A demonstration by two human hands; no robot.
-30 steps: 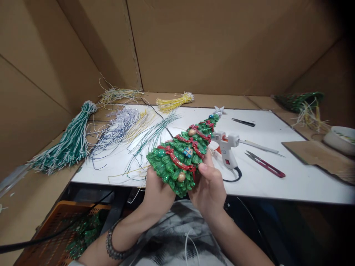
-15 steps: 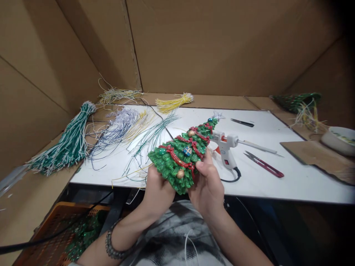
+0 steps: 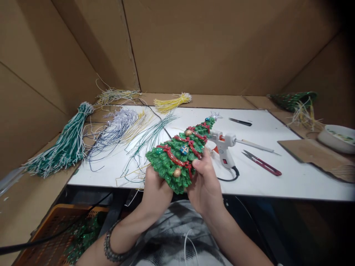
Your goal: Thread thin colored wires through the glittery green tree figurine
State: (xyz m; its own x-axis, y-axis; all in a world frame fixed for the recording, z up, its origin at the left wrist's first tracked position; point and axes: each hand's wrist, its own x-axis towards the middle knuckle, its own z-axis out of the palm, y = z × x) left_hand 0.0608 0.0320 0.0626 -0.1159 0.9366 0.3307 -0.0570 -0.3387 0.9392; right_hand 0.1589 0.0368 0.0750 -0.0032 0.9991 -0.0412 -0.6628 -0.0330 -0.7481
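Observation:
A green Christmas tree ornament (image 3: 177,155) with red garlands, small baubles and a clear star at its tip lies tilted between my hands, its wide base towards me. My left hand (image 3: 158,190) is closed at the base, its fingers hidden behind and under the tree. On the right edge, my right hand (image 3: 206,181) grips the tree with the thumb on its front. Just beyond the tree stands a white glue gun (image 3: 226,147). Thin green wires (image 3: 149,135) lie on the white board (image 3: 263,129) to the left.
Red-handled thread snips (image 3: 262,162) and a black pair (image 3: 240,122) lie on the right. Bundles of green-white (image 3: 65,144) and yellow wires (image 3: 173,102) are left and behind. A bowl (image 3: 337,139) stands far right. Below left is an orange crate (image 3: 47,229). Cardboard walls surround the table.
The whole view has shifted slightly, so everything sits a little further left. Both hands keep the same hold on the Christmas tree ornament, which has barely moved.

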